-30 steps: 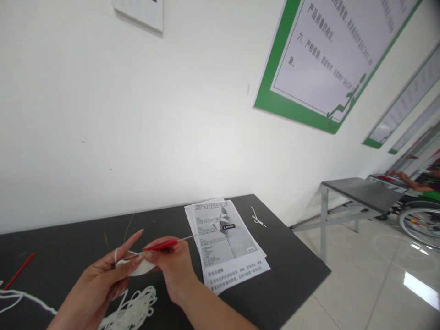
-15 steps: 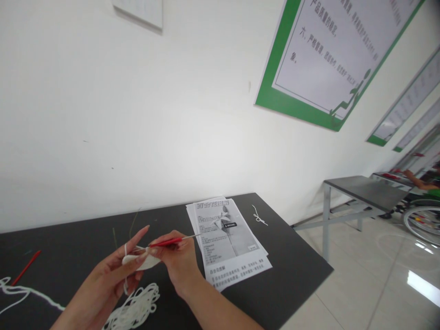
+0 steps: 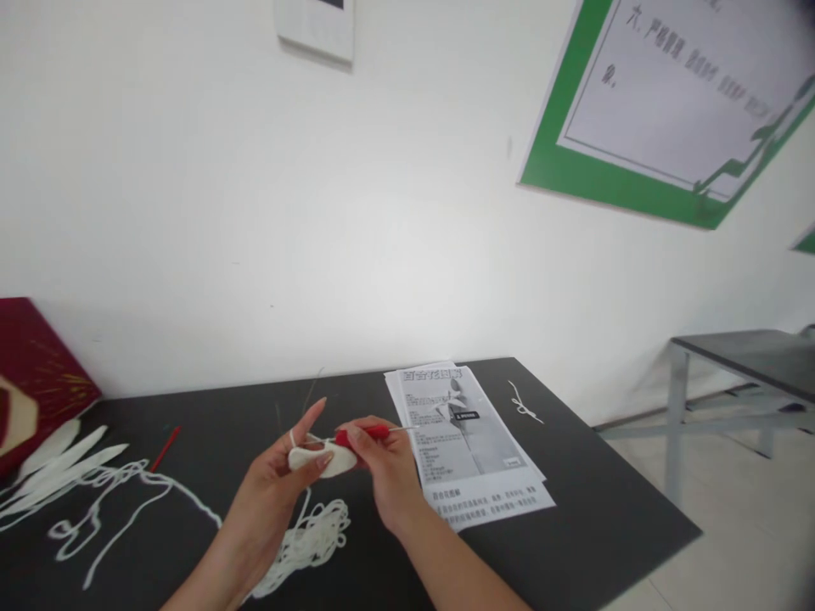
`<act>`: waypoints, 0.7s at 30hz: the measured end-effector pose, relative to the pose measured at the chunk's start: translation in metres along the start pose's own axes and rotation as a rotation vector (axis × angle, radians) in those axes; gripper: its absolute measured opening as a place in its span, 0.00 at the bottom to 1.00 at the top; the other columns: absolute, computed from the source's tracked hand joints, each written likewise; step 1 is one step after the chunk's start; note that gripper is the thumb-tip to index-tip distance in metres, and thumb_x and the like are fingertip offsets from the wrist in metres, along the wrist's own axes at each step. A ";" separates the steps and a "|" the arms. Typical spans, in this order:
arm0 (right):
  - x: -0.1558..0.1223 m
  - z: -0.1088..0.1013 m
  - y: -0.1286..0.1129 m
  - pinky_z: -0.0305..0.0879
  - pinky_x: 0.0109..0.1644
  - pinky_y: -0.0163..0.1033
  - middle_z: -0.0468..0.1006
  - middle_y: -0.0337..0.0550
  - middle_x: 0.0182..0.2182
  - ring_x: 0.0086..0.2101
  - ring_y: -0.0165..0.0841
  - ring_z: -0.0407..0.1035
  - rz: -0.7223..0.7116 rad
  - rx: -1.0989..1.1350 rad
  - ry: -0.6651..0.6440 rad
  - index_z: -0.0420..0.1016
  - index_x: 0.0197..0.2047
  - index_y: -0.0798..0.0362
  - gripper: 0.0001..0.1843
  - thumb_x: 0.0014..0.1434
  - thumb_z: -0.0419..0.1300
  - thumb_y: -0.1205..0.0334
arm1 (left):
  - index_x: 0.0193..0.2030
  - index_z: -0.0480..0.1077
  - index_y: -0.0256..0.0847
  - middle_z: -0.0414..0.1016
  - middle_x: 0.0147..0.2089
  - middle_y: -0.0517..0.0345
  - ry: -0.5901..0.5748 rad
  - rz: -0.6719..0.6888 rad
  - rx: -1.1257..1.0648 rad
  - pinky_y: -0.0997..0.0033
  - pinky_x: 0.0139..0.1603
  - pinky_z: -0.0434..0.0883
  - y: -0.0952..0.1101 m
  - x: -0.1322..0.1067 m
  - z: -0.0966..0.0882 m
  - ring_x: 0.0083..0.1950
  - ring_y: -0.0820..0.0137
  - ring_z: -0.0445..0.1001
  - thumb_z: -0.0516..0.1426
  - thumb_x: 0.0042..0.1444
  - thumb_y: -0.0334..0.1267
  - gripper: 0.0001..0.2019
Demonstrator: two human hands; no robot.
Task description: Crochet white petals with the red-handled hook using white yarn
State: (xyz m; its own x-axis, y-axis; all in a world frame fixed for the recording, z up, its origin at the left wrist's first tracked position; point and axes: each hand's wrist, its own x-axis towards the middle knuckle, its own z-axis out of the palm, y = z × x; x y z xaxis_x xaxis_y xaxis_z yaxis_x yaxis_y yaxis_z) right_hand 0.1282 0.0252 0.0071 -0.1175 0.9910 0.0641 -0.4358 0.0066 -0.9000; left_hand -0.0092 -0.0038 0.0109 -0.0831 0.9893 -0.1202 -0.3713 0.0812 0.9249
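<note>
Between the thumb and fingers of my left hand is a white crocheted piece, long and rounded at its end. A strand of white yarn loops around a raised finger of that hand. My right hand grips a crochet hook by its red handle, its thin metal shaft pointing right over the printed sheets. One end of the hook meets the edge of the white piece, though the exact stitch is too small to make out. Below my hands lies a loose heap of white yarn on the black table.
Printed sheets lie right of my hands, with a small knotted white string beyond. To the left are several white petal-shaped pieces with yarn tails, a thin red stick and a dark red box. A wall stands behind the table.
The view has turned left, so the petal-shaped pieces and dark red box now show. Both hands still hold the crocheted piece and hook; the right hand has rotated slightly.
</note>
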 end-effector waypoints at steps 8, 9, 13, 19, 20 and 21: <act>-0.001 -0.004 -0.005 0.65 0.28 0.31 0.78 0.40 0.23 0.24 0.27 0.68 0.063 0.144 0.023 0.81 0.30 0.55 0.11 0.49 0.70 0.56 | 0.57 0.72 0.48 0.72 0.29 0.65 0.020 0.071 -0.030 0.75 0.37 0.66 0.009 -0.006 0.000 0.31 0.75 0.69 0.68 0.45 0.33 0.29; -0.002 -0.003 -0.005 0.64 0.28 0.30 0.78 0.39 0.23 0.24 0.27 0.68 0.061 0.155 0.031 0.81 0.30 0.55 0.11 0.49 0.70 0.56 | 0.57 0.72 0.48 0.72 0.29 0.65 0.020 0.074 -0.033 0.75 0.37 0.66 0.009 -0.007 0.000 0.30 0.75 0.68 0.68 0.45 0.33 0.30; -0.004 -0.001 -0.006 0.66 0.30 0.30 0.79 0.40 0.24 0.25 0.27 0.69 0.047 0.184 0.043 0.81 0.31 0.55 0.11 0.49 0.71 0.56 | 0.60 0.69 0.47 0.72 0.28 0.65 0.011 0.072 -0.046 0.74 0.37 0.66 0.012 -0.006 -0.001 0.30 0.75 0.68 0.68 0.45 0.32 0.33; -0.004 -0.001 -0.008 0.68 0.29 0.30 0.78 0.39 0.24 0.25 0.26 0.69 0.123 0.259 0.032 0.81 0.32 0.56 0.11 0.48 0.72 0.57 | 0.62 0.66 0.50 0.70 0.28 0.67 -0.034 0.146 -0.014 0.73 0.40 0.67 0.015 -0.007 -0.002 0.31 0.75 0.69 0.67 0.47 0.31 0.34; -0.004 -0.001 -0.009 0.68 0.29 0.30 0.78 0.39 0.24 0.25 0.26 0.69 0.129 0.264 0.027 0.81 0.32 0.56 0.12 0.47 0.72 0.57 | 0.63 0.65 0.50 0.69 0.28 0.67 -0.041 0.166 0.008 0.73 0.38 0.67 0.016 -0.007 -0.002 0.31 0.75 0.68 0.67 0.47 0.31 0.35; -0.004 0.000 -0.009 0.68 0.29 0.30 0.78 0.39 0.24 0.25 0.26 0.69 0.130 0.264 0.025 0.80 0.32 0.56 0.11 0.47 0.72 0.57 | 0.63 0.64 0.50 0.69 0.28 0.67 -0.046 0.187 0.037 0.73 0.37 0.66 0.016 -0.007 -0.003 0.30 0.75 0.68 0.67 0.47 0.31 0.35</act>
State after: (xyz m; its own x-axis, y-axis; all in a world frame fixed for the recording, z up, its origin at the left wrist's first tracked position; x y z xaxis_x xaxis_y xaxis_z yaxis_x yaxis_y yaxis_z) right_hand 0.1332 0.0208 0.0151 -0.1672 0.9842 -0.0578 -0.6358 -0.1524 -0.7567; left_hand -0.0173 -0.0100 0.0260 -0.1046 0.9920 0.0707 -0.3187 -0.1008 0.9425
